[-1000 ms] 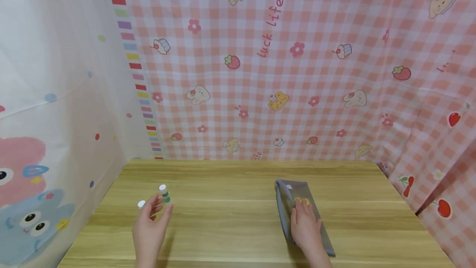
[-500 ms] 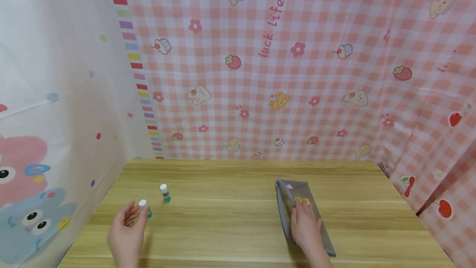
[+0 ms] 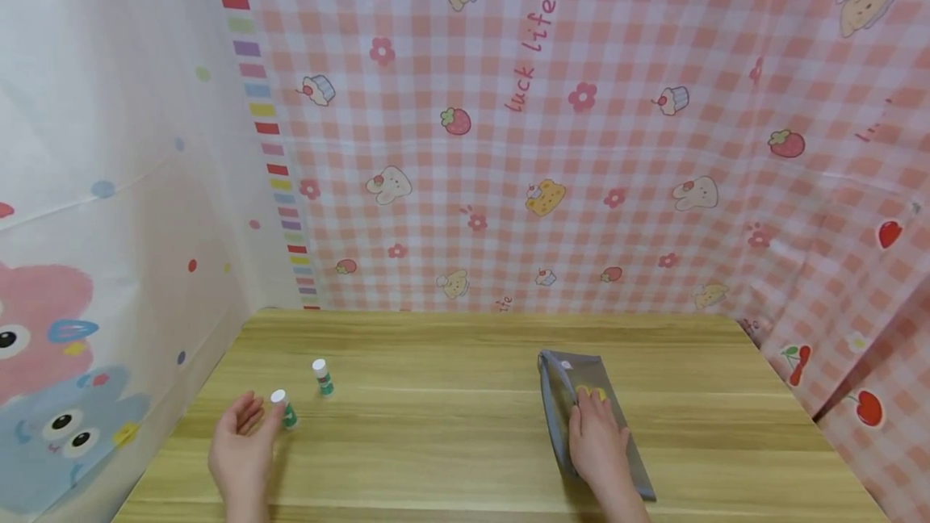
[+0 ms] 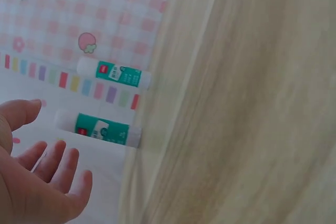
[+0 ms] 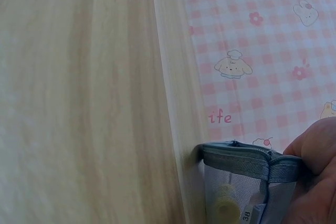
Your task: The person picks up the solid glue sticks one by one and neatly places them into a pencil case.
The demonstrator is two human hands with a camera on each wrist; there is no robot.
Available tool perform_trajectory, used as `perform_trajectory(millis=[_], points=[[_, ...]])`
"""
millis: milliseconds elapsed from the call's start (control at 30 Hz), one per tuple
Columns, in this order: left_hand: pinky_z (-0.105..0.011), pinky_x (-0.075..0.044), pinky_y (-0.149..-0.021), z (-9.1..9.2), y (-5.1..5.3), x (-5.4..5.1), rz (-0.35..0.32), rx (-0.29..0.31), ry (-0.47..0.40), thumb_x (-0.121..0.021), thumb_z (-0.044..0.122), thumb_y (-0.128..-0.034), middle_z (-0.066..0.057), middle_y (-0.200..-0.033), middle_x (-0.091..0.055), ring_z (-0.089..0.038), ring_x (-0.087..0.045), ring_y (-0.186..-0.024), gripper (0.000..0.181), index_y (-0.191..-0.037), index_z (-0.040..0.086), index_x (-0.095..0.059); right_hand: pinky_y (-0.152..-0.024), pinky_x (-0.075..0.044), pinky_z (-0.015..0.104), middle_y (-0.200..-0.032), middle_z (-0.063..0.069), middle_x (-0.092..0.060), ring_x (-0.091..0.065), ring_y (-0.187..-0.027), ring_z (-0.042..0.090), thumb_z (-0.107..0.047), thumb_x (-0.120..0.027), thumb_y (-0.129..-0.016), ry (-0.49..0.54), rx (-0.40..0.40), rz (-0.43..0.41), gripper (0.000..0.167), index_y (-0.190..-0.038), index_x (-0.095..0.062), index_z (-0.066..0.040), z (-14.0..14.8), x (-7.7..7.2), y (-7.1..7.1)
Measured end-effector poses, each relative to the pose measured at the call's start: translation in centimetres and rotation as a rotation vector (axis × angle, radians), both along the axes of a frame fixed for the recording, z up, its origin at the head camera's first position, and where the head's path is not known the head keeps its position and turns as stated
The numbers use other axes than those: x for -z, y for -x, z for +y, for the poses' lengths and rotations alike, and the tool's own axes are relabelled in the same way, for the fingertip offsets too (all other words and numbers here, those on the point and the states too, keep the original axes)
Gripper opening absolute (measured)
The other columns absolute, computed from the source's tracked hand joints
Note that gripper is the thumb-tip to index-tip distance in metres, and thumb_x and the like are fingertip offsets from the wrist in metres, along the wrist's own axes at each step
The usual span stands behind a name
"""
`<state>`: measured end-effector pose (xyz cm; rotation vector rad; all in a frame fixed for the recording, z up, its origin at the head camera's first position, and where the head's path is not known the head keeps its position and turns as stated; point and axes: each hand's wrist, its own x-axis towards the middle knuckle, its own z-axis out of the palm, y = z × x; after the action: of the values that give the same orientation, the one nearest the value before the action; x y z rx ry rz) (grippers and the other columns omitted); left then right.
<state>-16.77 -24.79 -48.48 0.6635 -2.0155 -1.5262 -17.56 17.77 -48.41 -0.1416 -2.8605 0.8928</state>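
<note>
Two green glue sticks with white caps stand upright on the table's left side, the farther glue stick (image 3: 323, 378) and the nearer glue stick (image 3: 286, 410). Beside the nearer one is my left hand (image 3: 243, 450), its fingers relaxed and apart; in the left wrist view a gap separates the left hand (image 4: 47, 177) from both sticks. My right hand (image 3: 599, 444) rests on a grey mesh zip pouch (image 3: 632, 458). In the right wrist view the pouch (image 5: 236, 169) has its mouth parted, with a yellow round thing (image 5: 227, 211) inside, and the right hand (image 5: 315, 182) is at its side.
The wooden table (image 3: 436, 442) reaches back to a pink checked cloth (image 3: 494, 152). A white cloth with cartoon figures (image 3: 65, 313) hangs at the left, and another part of the checked cloth hangs at the right.
My left hand has left the farther glue stick, which now stands alone, and has moved left and nearer to me, beside the other stick. The right hand has not visibly moved.
</note>
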Motion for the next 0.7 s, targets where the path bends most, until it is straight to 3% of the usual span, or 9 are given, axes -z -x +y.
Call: perform_trajectory(millis=[233,367,533,633,700], points=[[0.0,-0.042,-0.075,-0.7,0.8,0.7,0.019,0.074,-0.196,-0.074,0.013,-0.0896,-0.024,-0.138,-0.048,0.003,-0.051,-0.092,0.067,-0.145,-0.006,-0.04,-0.096,-0.019,0.084,-0.142,0.04,-0.037,-0.03,-0.132,0.058,-0.01,-0.041,-0.102,0.01,-0.001,0.021,0.042,-0.136,-0.046,0.015,-0.1,0.0,-0.1],[-0.002,-0.044,-0.076,-1.1,1.2,1.1,0.016,0.103,-0.256,-0.074,0.01,-0.089,-0.023,-0.138,-0.047,0.012,-0.052,-0.084,0.07,-0.147,-0.005,-0.037,-0.097,-0.019,0.084,-0.142,0.04,-0.036,-0.03,-0.133,0.058,-0.01,-0.04,-0.102,0.012,0.0,0.015,0.043,-0.137,-0.046,0.015,-0.1,0.0,-0.1],[-0.004,-0.046,-0.077,-1.3,1.6,1.4,0.021,0.118,-0.289,-0.073,0.005,-0.0889,0.012,-0.106,-0.06,0.014,-0.054,-0.082,0.068,-0.146,-0.005,-0.039,-0.097,-0.019,0.084,-0.143,0.04,-0.035,-0.03,-0.133,0.058,-0.01,-0.04,-0.103,0.014,0.0,0.011,0.043,-0.137,-0.045,0.015,0.0,0.0,-0.1],[-0.004,-0.046,-0.075,-1.3,1.8,1.5,0.015,0.121,-0.28,-0.071,0.004,-0.0894,0.026,-0.09,-0.057,0.014,-0.055,-0.081,0.063,-0.144,-0.007,-0.042,-0.097,-0.019,0.084,-0.143,0.04,-0.035,-0.029,-0.133,0.058,-0.011,-0.04,-0.103,0.013,-0.003,0.01,0.043,-0.137,-0.045,0.014,0.0,0.0,-0.1],[-0.004,-0.046,-0.074,-1.4,1.8,1.4,0.004,0.128,-0.268,-0.071,0.004,-0.0899,0.026,-0.089,-0.057,0.014,-0.055,-0.08,0.061,-0.143,-0.007,-0.043,-0.097,-0.019,0.084,-0.143,0.04,-0.035,-0.029,-0.133,0.058,-0.011,-0.04,-0.103,0.012,-0.004,0.011,0.043,-0.137,-0.045,0.014,0.0,0.0,-0.1]])
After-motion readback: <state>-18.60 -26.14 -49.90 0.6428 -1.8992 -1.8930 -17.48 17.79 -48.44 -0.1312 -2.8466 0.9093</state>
